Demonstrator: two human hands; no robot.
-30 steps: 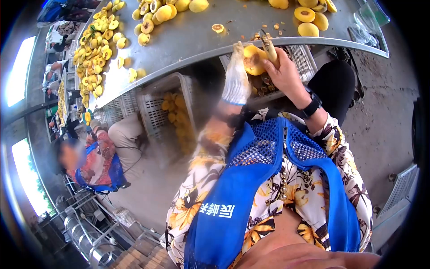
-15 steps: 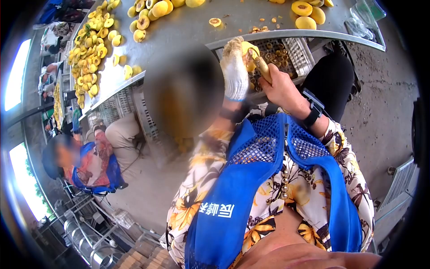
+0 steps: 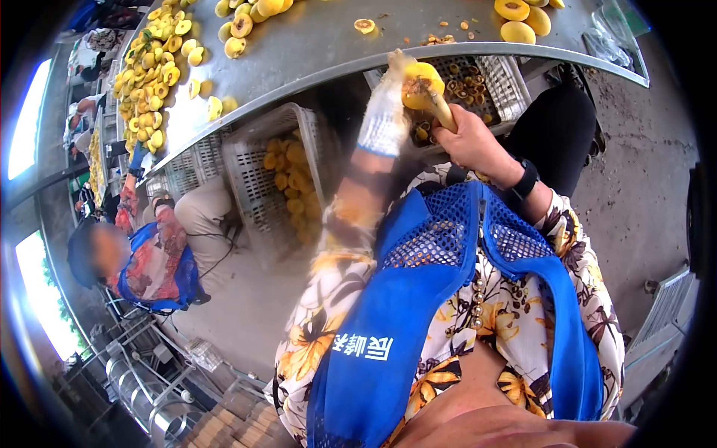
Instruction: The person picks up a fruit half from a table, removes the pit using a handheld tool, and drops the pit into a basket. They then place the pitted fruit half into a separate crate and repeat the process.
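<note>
A white knit glove covers my left hand [image 3: 385, 108], which is closed around a yellow peach half [image 3: 423, 81]. The cut side of the fruit faces up, with brown flesh at its centre. My bare right hand [image 3: 478, 149] grips the wooden handle of a pitting tool [image 3: 444, 113]. The tool's working end meets the cut face of the peach and is hidden there. Both hands are just in front of the table edge, over a crate [image 3: 509, 84] with many peach pits [image 3: 467, 86] in it.
Peach halves lie piled on the metal table [image 3: 306, 56], and one pitted piece [image 3: 364, 26] sits near the middle. A white crate [image 3: 243, 168] of yellow peaches stands left of my left arm. Another person [image 3: 157, 261] in a blue vest sits further left.
The peach half has turned, so more of its cut face shows, and the tool stays against it. The other person's arm now reaches up to the table edge.
</note>
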